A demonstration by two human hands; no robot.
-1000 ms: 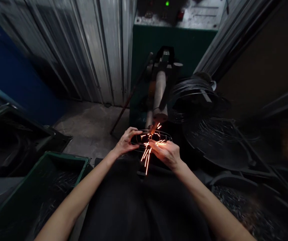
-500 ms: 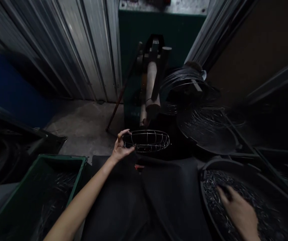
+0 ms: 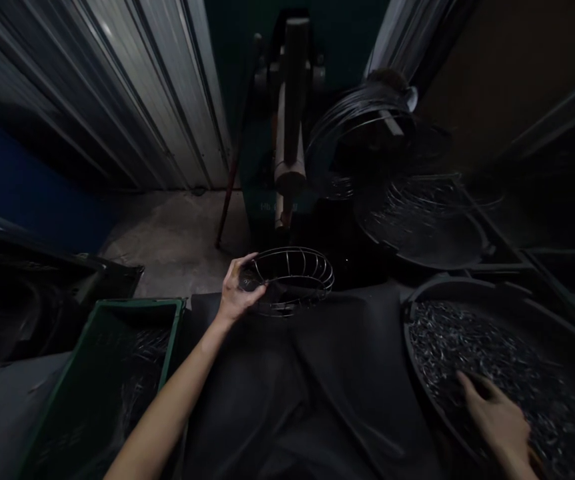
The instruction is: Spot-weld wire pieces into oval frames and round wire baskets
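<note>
My left hand (image 3: 240,290) is closed on the left side of a round wire cage (image 3: 317,270), thumb below and fingers above. The ring-shaped cage is held tilted over my dark-covered lap (image 3: 287,373). Over a large black basin (image 3: 417,373) on the right is my right hand (image 3: 500,417). Its thumb and fingers are apart and curve down toward a heap of small metal pieces (image 3: 467,340). Nothing shows between them, though the fingertips are partly hidden and blurred.
A machine with thick cylindrical arms (image 3: 290,133) stands ahead. Coiled wire (image 3: 347,110) hangs to its right, above another dark basin (image 3: 412,240). At left is a green crate (image 3: 97,373) with thin wire pieces. A corrugated metal wall (image 3: 132,87) rises behind the floor.
My view has shifted and tipped lower. The wire cage has tilted, showing more of its ring opening, still in my left hand. My right hand remains at the basin, its thumb and fingers apart.
</note>
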